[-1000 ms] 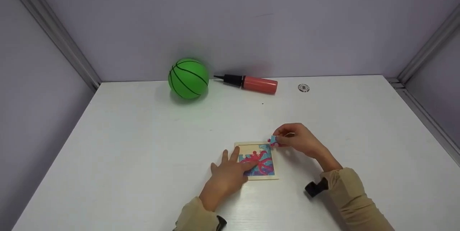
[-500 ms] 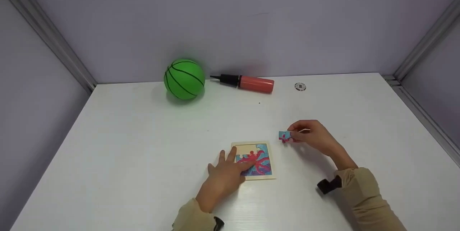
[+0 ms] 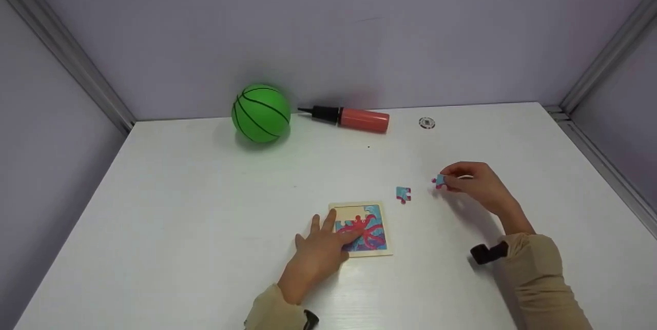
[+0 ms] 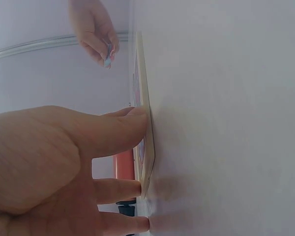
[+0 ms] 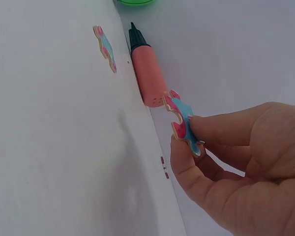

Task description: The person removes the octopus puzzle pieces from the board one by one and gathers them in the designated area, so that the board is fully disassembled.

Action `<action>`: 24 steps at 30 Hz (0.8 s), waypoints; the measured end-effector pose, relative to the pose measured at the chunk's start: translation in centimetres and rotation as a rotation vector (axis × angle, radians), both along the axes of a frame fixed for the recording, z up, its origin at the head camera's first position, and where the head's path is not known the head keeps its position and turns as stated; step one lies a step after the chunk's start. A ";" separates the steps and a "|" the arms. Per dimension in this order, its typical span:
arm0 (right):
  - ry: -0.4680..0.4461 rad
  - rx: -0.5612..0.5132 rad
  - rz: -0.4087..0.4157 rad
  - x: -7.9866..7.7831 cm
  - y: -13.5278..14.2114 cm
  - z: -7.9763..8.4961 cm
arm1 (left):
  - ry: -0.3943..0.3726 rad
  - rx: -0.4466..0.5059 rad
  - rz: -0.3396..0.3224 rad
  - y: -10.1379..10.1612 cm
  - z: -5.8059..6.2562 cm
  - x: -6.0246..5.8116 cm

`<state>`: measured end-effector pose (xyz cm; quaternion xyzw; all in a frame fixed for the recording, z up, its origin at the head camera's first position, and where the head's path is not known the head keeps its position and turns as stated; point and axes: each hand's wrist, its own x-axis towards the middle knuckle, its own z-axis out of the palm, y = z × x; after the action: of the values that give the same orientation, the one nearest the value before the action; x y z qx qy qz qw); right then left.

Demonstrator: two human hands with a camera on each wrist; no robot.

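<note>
My left hand lies with fingers spread over the left side of a small wooden puzzle tray. Its thumb touches the tray's edge in the left wrist view. The puzzle shows a pink octopus on blue; bare wood shows at the upper left inside the frame. Between thumb and fingers, my right hand pinches a blue and pink puzzle piece, held above the table to the right of the tray. Another blue and pink puzzle piece lies on the table between that hand and the tray.
At the back of the white table sit a green ball, a red and black hand pump and a round black-and-white chip. Pale walls rise behind and at both sides.
My right hand has moved right, away from the tray, with one piece in its pinch. Another piece now lies on the table beside the tray. The left hand has stayed on the tray.
</note>
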<state>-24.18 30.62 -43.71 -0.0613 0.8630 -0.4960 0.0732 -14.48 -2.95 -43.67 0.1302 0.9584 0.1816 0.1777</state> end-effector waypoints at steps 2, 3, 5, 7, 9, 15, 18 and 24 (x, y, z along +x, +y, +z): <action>-0.007 0.010 -0.008 0.0 0.4 0.0 | -0.003 -0.002 0.003 0.0 0.0 0.0; -0.011 0.013 -0.009 0.0 0.6 0.0 | -0.005 0.000 0.005 0.0 0.0 0.0; -0.017 0.021 -0.008 -0.1 0.9 -0.1 | -0.008 0.000 0.006 0.0 0.0 0.0; -0.025 0.023 -0.003 -0.1 1.1 -0.2 | -0.007 0.003 0.006 0.0 0.0 0.0; -0.032 0.006 0.010 -0.1 1.2 -0.4 | 0.001 0.004 0.004 0.0 0.0 0.0; -0.044 0.012 0.015 -0.1 1.0 -0.7 | 0.015 0.002 0.006 0.0 -0.2 0.1; -0.040 0.056 0.006 -0.1 0.8 -0.9 | 0.012 0.003 0.005 0.0 -0.2 0.1; -0.014 0.149 -0.019 -0.1 0.3 -1.1 | 0.014 0.003 0.002 0.0 -0.1 0.0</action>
<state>-24.32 30.91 -44.84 -0.0438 0.8977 -0.4314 0.0788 -14.43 -2.99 -43.82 0.1307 0.9595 0.1824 0.1704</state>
